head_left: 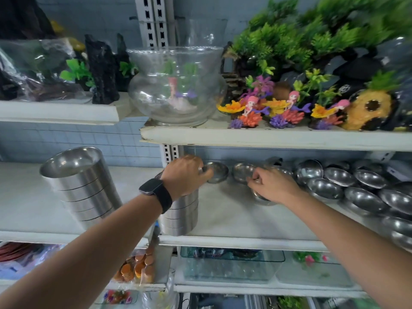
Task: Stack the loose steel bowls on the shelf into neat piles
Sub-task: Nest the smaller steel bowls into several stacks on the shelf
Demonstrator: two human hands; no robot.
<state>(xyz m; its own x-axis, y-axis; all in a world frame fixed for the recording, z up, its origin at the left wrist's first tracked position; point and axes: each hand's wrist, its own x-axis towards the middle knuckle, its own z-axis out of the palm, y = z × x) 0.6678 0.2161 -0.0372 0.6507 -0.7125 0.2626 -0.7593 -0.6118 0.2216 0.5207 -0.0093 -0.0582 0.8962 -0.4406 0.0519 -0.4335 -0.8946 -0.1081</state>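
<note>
**Q.** What does each hand hold?

**A.** My left hand [185, 175] (the one with the black watch [156, 192]) curls its fingers over the near rim of a small steel bowl [219, 172] at the back of the middle shelf [234, 219]. That bowl sits mouth up. My right hand [275, 186] pinches the rim of a second bowl [240, 171] just beside the first, mouth up and tipped slightly toward me. A third bowl [259, 199] lies beneath my right palm; I cannot tell whether the palm touches it.

**Q.** And the piles?

**A.** There are two. The tall stack [82, 188], at shelf left, has its long axis running bottom to top and leaning leftward in this wide view, with the top bowl's mouth up. The shorter stack [180, 217] stands upright at the front edge, directly under my left wrist.

**Q.** The loose ones?

**A.** The heap of loose bowls [356, 188] fills the shelf's right end, overlapping, most with mouths tipped toward me. Above them, on the upper shelf, are a glass fishbowl [178, 90] and coloured aquarium ornaments [278, 108].
</note>
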